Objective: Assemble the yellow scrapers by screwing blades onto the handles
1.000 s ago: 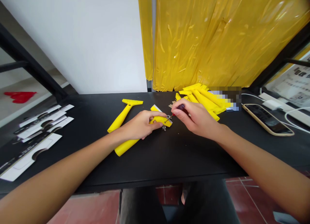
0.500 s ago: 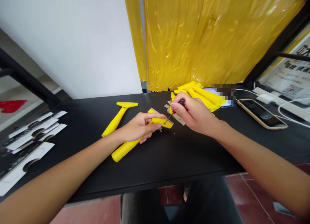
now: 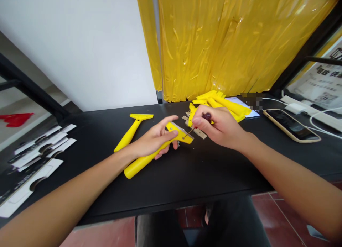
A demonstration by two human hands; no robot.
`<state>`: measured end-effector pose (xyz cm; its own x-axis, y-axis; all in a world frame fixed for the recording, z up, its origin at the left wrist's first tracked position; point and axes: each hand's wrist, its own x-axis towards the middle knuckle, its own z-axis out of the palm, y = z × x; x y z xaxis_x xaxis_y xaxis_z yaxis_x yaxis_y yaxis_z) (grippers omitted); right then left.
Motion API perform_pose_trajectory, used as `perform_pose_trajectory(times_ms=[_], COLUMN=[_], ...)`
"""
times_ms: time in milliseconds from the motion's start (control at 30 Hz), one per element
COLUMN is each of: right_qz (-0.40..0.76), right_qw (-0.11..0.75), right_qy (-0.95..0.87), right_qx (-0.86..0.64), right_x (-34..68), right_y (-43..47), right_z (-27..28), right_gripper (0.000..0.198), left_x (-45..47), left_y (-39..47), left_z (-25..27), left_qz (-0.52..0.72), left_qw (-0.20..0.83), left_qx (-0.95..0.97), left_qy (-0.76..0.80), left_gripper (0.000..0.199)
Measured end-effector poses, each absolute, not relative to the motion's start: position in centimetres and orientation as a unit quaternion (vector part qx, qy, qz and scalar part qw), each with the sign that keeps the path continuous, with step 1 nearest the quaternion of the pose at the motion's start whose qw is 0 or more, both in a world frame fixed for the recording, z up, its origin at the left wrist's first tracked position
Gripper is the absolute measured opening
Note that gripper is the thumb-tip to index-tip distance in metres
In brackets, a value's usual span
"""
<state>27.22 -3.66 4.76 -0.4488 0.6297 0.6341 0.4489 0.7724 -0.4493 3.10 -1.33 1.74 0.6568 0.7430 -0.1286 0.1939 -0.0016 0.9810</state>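
Note:
My left hand [image 3: 159, 138] is closed round the neck of a yellow scraper [image 3: 144, 164], thumb on top and index finger lifted off. A blade edge shows along the scraper's head, which has two screws in it. In my right hand [image 3: 217, 125] is a screwdriver [image 3: 206, 116] with a dark handle, its thin shaft slanting down to the screw nearer me. Several small screws, partly hidden, show just below the scraper head by my left fingers. Another yellow scraper [image 3: 130, 130] lies on the table left of my left hand.
Behind my right hand lie a heap of yellow scraper handles [image 3: 227, 106] and some flat blades [image 3: 200, 133]. A phone [image 3: 291, 125] and white cables are at the right. White printed cards [image 3: 50, 143] lie at the left. Yellow plastic sheeting [image 3: 213, 44] hangs behind the table [image 3: 187, 179].
My left index finger has lifted off the scraper head, uncovering a second screw. The screwdriver handle has shifted slightly right, its tip still at the nearer screw. The view has shifted a little.

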Motion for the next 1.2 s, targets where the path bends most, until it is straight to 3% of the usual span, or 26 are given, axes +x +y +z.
perform_pose_trajectory(times_ms=[133,300,467,600,767,933,1100,1200], right_qz=[0.092,0.105,0.086,0.120,0.124,0.099,0.138,0.128], right_qw=[0.460,0.441,0.364,0.395,0.406,0.400,0.409,0.399], right_qy=[-0.809,-0.826,-0.868,-0.825,-0.827,-0.822,-0.801,-0.815], right_qx=[-0.353,-0.335,-0.328,-0.385,-0.369,-0.393,-0.416,-0.400], right_x=[27.1,27.0,26.5,26.3,26.3,26.4,26.6,26.5], right_y=[-3.6,-3.4,-3.2,-3.2,-3.3,-3.0,-2.7,-2.8], right_z=[4.4,4.1,3.7,3.4,3.3,3.3,3.4,3.2], right_gripper=[0.020,0.017,0.015,0.016,0.023,0.012,0.022,0.039], left_x=[3.1,2.2,2.0,2.7,3.5,3.6,3.6,3.6], left_y=[-1.3,-0.7,-0.2,-0.5,-1.2,-1.2,-1.5,-1.6], left_z=[2.5,3.3,2.8,2.5,2.1,1.9,2.8,3.2], left_qz=[0.334,0.338,0.335,0.314,0.296,0.281,0.285,0.300], left_qw=[0.587,0.563,0.557,0.569,0.610,0.615,0.600,0.593], left_qx=[0.642,0.632,0.609,0.600,0.592,0.599,0.610,0.605], left_qy=[0.363,0.411,0.455,0.466,0.436,0.429,0.432,0.438], left_gripper=[0.075,0.036,0.042,0.049,0.032,0.033,0.036,0.038])
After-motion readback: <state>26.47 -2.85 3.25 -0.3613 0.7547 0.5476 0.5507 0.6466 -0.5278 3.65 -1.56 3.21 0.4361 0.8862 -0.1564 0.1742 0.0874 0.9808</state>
